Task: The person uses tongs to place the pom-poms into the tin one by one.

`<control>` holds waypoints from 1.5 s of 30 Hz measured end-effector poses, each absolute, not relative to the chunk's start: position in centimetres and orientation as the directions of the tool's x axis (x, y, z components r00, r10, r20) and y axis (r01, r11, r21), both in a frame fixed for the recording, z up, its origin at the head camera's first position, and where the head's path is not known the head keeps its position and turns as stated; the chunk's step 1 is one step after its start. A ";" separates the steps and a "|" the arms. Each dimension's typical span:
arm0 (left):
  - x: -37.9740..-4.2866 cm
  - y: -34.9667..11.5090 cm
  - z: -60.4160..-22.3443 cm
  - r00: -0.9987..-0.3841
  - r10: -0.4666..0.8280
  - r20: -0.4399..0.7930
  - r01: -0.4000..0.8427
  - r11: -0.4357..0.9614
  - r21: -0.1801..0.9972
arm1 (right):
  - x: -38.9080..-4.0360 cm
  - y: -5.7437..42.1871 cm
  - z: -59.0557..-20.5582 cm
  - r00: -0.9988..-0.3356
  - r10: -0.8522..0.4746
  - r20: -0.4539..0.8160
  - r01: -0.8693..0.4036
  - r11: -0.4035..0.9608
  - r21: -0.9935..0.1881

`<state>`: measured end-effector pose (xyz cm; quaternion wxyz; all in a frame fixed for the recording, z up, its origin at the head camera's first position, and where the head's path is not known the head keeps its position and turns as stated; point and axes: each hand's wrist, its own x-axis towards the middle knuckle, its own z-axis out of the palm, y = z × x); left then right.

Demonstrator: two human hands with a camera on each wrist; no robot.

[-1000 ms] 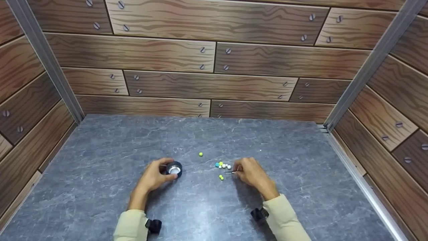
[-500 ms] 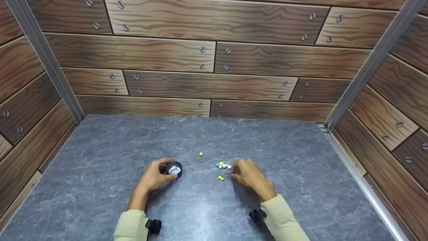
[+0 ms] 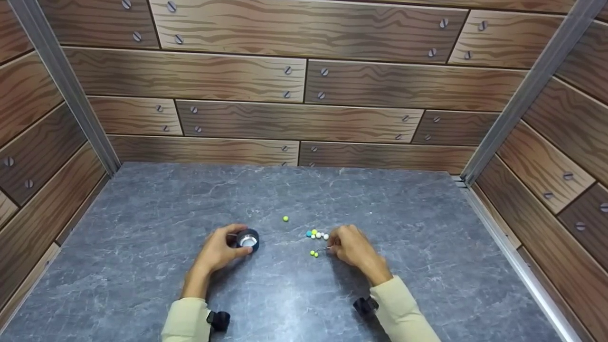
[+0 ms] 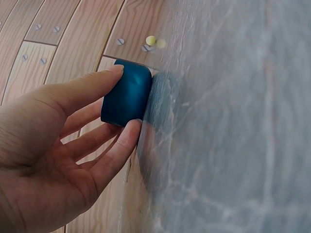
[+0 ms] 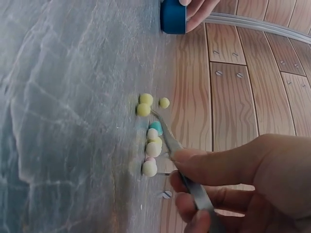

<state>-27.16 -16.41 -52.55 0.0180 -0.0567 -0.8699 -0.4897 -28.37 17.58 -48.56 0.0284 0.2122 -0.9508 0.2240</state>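
My left hand (image 3: 219,249) grips a small round dark blue cup (image 4: 129,92) with a silvery inside, thumb on one side and fingers on the other. The cup stands on the grey tabletop. My right hand (image 3: 352,246) pinches metal tweezers (image 5: 169,140) between thumb and fingers. Their tips are close by two small yellow-green balls (image 5: 144,109); whether they touch is unclear. Just beyond the tweezers, a cluster of several small balls (image 3: 318,235), blue, yellow, white and one pinkish, lies on the table.
A lone yellow-green ball (image 3: 285,218) lies farther back, between the cup and the cluster. The grey marbled tabletop (image 3: 199,194) is bounded by wood-patterned walls (image 3: 237,118) at the back and sides. A metal rail (image 3: 527,285) runs along the right edge.
My right hand has shifted slightly left with the tweezers. The two nearer yellow-green balls have moved a little toward me and now sit more side by side. The left hand and cup stay put.
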 end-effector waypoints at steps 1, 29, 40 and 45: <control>-27.2 -16.4 -52.5 -0.992 0.085 0.090 0.121 0.515 0.849 | -28.4 17.6 -48.5 -0.907 -0.391 0.156 -0.419 0.808 -0.413; -27.3 -16.3 -52.7 -0.994 0.067 0.083 0.105 0.503 0.858 | -28.9 14.9 -47.7 -0.837 -0.427 0.341 -0.543 0.722 -0.429; -27.3 -16.2 -52.8 -0.995 0.065 0.076 0.099 0.508 0.856 | -29.8 11.3 -47.7 -0.805 -0.459 0.376 -0.592 0.670 -0.447; -27.4 -16.2 -52.8 -0.994 0.069 0.082 0.106 0.509 0.854 | -30.0 9.6 -47.9 -0.808 -0.468 0.358 -0.588 0.673 -0.449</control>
